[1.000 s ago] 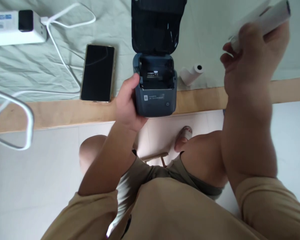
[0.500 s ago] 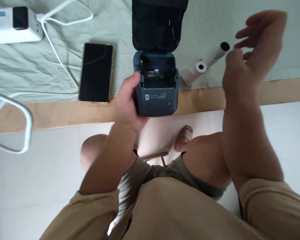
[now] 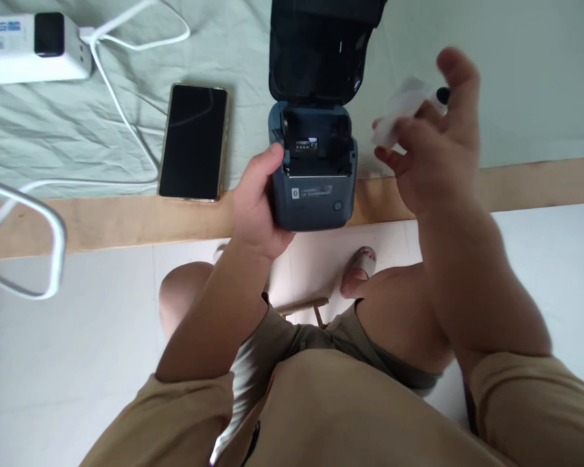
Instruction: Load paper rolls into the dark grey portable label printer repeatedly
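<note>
My left hand [image 3: 257,201] grips a dark blue-grey label printer [image 3: 316,201] from its left side, thumb on the upper edge. The printer's black lid [image 3: 321,55] is flipped up, and its roll compartment shows no roll, only a small printed sticker inside. To the right, my right hand [image 3: 433,143] has its fingers closed around a white paper roll [image 3: 401,110], blurred by motion. Behind that hand, the dark core of a second roll [image 3: 442,96] shows; most of that roll is hidden.
A black-screened phone [image 3: 194,143] lies left of the printer on the green cloth [image 3: 530,84]. A white power strip [image 3: 24,48] with a white cable [image 3: 109,91] sits farther left. The wooden table edge [image 3: 540,185] runs along the front.
My right hand has come left and closed on the white roll, lifting it from beside the other roll. My left hand and the printer appear slightly farther right in view.
</note>
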{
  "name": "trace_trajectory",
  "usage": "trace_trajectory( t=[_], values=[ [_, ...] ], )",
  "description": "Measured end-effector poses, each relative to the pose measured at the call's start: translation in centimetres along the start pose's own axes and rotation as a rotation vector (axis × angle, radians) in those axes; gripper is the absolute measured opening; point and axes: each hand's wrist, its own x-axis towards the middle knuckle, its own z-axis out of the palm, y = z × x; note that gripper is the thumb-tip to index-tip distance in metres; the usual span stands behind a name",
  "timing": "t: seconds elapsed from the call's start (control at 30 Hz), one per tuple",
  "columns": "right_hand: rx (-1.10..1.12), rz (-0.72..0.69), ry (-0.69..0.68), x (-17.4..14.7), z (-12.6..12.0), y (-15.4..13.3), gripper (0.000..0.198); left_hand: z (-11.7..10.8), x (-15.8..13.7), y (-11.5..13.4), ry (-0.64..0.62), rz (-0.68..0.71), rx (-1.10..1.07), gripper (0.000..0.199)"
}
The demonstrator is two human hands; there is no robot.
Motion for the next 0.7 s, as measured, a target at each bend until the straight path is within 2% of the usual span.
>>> trace_trajectory(
  t=[0.07, 0.1, 0.13, 0.17, 0.23, 0.3, 0.37, 0.43, 0.53, 0.6, 0.7],
  values=[
    [0.235, 0.191, -0.001, 0.4, -0.2, -0.5, 0.047, 0.0, 0.0, -0.1, -0.002, 0.004, -0.007, 0.029],
    [0.28, 0.228, 0.012, 0.3, -0.1, -1.1, 0.041, -0.1, 0.0, -0.1, -0.002, 0.006, -0.011, 0.029],
    [0.279, 0.198, 0.023, 0.1, 0.2, -1.9, 0.038, -0.1, 0.0, -0.1, -0.007, 0.007, -0.015, 0.029],
    [0.221, 0.102, 0.049, -0.4, 0.5, -2.9, 0.042, -0.2, 0.0, -0.1, -0.019, 0.007, -0.022, 0.028],
    [-0.013, -0.206, 0.062, -1.6, 1.4, -5.0, 0.05, -0.3, 0.0, -0.2, -0.056, 0.014, -0.032, 0.024],
    [-0.322, -0.54, -0.007, -2.8, 2.4, -6.7, 0.055, -0.5, 0.0, -0.3, -0.082, 0.031, -0.024, 0.02],
    [-0.532, -0.715, -0.11, -3.4, 3.2, -7.7, 0.056, -0.6, 0.0, -0.4, -0.077, 0.031, 0.004, 0.016],
    [-0.637, -0.692, -0.17, -3.5, 3.8, -7.9, 0.049, -0.7, 0.0, -0.5, -0.057, 0.017, 0.033, 0.016],
    [-0.744, -0.563, -0.15, -3.2, 4.3, -7.5, 0.028, -0.8, -0.1, -0.5, -0.046, 0.014, 0.061, 0.017],
    [-0.778, -0.561, -0.142, -2.9, 4.4, -7.2, 0.02, -0.8, -0.2, -0.5, -0.054, 0.021, 0.068, 0.017],
    [-0.751, -0.58, -0.173, -2.6, 4.1, -7.2, 0.018, -0.7, -0.4, -0.5, -0.052, 0.039, 0.063, 0.018]
  ],
)
